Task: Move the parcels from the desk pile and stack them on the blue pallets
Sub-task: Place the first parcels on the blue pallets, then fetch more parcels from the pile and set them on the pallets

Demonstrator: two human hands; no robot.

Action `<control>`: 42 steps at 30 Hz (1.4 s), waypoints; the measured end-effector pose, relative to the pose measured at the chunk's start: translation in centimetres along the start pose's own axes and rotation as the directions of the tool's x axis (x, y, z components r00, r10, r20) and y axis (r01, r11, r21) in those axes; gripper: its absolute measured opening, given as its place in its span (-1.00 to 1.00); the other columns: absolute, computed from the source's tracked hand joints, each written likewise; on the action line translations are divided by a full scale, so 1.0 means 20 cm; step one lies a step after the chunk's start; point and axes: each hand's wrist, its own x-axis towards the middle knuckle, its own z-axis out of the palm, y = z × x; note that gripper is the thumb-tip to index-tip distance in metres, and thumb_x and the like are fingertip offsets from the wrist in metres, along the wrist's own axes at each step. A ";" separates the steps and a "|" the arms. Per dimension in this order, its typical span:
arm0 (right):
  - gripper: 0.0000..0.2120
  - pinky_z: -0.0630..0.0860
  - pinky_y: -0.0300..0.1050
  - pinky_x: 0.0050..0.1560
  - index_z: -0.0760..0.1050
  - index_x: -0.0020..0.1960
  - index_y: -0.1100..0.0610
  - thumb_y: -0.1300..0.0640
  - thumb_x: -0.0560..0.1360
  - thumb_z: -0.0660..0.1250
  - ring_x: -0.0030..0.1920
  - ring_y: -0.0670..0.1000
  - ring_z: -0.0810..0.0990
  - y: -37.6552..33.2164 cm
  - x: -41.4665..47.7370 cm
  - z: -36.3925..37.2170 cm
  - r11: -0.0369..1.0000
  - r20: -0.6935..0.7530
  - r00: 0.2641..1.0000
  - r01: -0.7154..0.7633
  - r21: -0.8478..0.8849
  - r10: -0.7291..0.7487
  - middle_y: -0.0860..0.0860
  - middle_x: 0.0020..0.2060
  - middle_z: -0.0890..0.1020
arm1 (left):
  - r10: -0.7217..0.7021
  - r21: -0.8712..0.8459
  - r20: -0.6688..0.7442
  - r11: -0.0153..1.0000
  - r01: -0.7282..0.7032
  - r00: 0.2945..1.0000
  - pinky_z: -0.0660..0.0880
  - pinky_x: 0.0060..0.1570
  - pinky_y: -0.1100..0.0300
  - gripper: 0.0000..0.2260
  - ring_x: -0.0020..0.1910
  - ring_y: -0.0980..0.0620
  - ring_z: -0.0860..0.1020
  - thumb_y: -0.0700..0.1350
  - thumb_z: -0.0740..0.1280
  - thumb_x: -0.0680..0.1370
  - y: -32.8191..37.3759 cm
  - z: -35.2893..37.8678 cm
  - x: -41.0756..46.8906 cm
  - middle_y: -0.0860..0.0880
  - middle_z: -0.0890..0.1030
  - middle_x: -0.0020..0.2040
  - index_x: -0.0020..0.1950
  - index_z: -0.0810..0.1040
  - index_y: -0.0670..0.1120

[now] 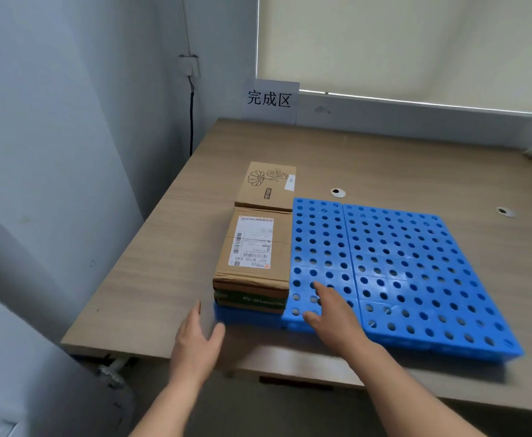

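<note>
Both hands are open and hold nothing. The left hand [195, 339] hovers with relaxed fingers by the near left corner of the blue pallets [400, 263]. The right hand [330, 313] is spread flat over the pallets' near edge; whether it touches is unclear. Between the hands, a labelled parcel [255, 247] sits on a green-printed box [252, 301] at the pallets' left edge. A flower-printed parcel [267, 187] butts against it behind. All rest on a wooden desk [163, 247], beneath a paper sign [271, 99] on the wall.
</note>
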 end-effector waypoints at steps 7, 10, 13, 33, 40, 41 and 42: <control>-0.48 0.26 -0.11 0.34 0.13 0.50 0.06 -0.01 0.59 0.18 0.41 -0.03 0.25 0.22 -0.20 -0.21 0.989 -0.100 0.988 0.104 -0.106 -0.114 -0.03 0.40 0.30 | 0.205 0.078 -0.035 0.976 -0.202 0.978 0.26 0.31 0.20 -0.56 0.36 0.10 0.31 0.06 0.23 0.58 0.28 0.25 -0.36 0.05 0.38 0.39 0.44 0.30 0.00; -0.50 0.26 -0.14 0.32 0.18 0.48 0.06 -0.02 0.59 0.18 0.40 -0.03 0.25 0.35 -0.31 -0.34 0.983 -0.172 0.974 0.123 -0.139 -0.146 -0.04 0.39 0.31 | 0.334 0.111 -0.047 0.938 -0.327 0.942 0.26 0.27 0.25 -0.56 0.35 0.16 0.29 0.09 0.22 0.57 0.50 0.38 -0.48 0.10 0.37 0.38 0.44 0.30 0.03; -0.53 0.25 -0.17 0.31 0.23 0.45 0.06 -0.02 0.58 0.19 0.38 -0.04 0.27 0.50 -0.41 -0.45 0.981 -0.256 0.953 0.125 -0.147 -0.160 -0.04 0.37 0.35 | 0.436 0.150 -0.055 0.893 -0.424 0.898 0.27 0.29 0.22 -0.54 0.37 0.14 0.28 0.10 0.23 0.57 0.69 0.51 -0.60 0.08 0.36 0.39 0.44 0.29 0.02; -0.53 0.27 -0.12 0.30 0.25 0.44 0.08 -0.01 0.57 0.19 0.34 0.03 0.34 1.65 -1.09 -1.28 0.970 -0.623 0.782 -0.166 -0.176 0.020 0.03 0.36 0.38 | 0.718 0.145 0.138 0.667 -0.731 0.683 0.07 0.45 0.10 -0.44 0.49 0.03 0.15 0.10 0.24 0.56 1.56 1.58 -1.33 -0.04 0.23 0.50 0.50 0.20 -0.05; -0.47 0.32 0.04 0.26 0.30 0.44 0.13 -0.01 0.53 0.28 0.34 0.16 0.36 2.01 -1.28 -1.52 0.932 -0.747 0.646 -0.349 -0.104 0.158 0.15 0.38 0.39 | 0.818 0.141 0.249 0.499 -0.855 0.519 -0.15 0.44 0.14 -0.38 0.53 0.05 -0.06 0.18 0.17 0.56 1.87 1.99 -1.54 -0.02 0.02 0.56 0.54 0.03 0.02; -0.46 0.30 0.04 0.28 0.28 0.46 0.12 -0.04 0.54 0.25 0.36 0.16 0.34 2.07 -1.30 -1.55 0.920 -0.753 0.633 -0.379 -0.101 0.178 0.15 0.41 0.35 | 0.827 0.140 0.265 0.476 -0.868 0.496 -0.16 0.45 0.13 -0.37 0.53 0.05 -0.08 0.19 0.16 0.56 1.91 2.05 -1.57 -0.01 -0.01 0.56 0.55 0.01 0.03; -0.45 0.27 0.03 0.29 0.25 0.47 0.10 -0.06 0.55 0.22 0.38 0.15 0.31 2.13 -1.32 -1.58 0.907 -0.757 0.622 -0.410 -0.099 0.198 0.14 0.43 0.31 | 0.834 0.139 0.279 0.455 -0.880 0.475 -0.17 0.45 0.12 -0.36 0.53 0.05 -0.09 0.20 0.16 0.56 1.94 2.12 -1.59 -0.01 -0.02 0.56 0.55 -0.01 0.03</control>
